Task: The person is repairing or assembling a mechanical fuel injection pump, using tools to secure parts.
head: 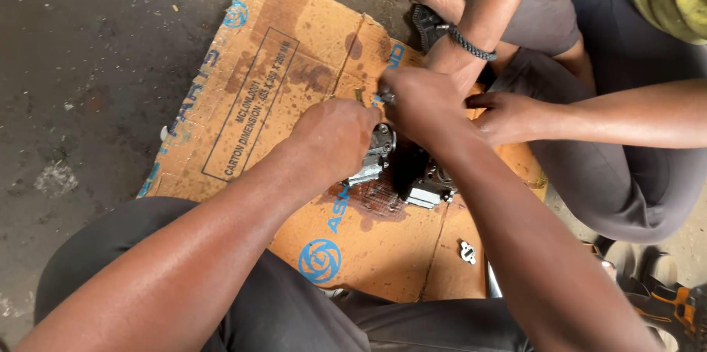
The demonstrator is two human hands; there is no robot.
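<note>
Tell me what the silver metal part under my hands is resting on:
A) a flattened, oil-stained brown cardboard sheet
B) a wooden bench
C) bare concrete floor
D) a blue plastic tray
A: the silver metal part, held under the left hand and right hand, sits on the flattened, oil-stained brown cardboard sheet spread over the floor.

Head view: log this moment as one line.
left hand: gripping metal engine part | right hand: on part top, pinching small piece | co-worker's hands: alongside | base: oil-stained cardboard
</note>
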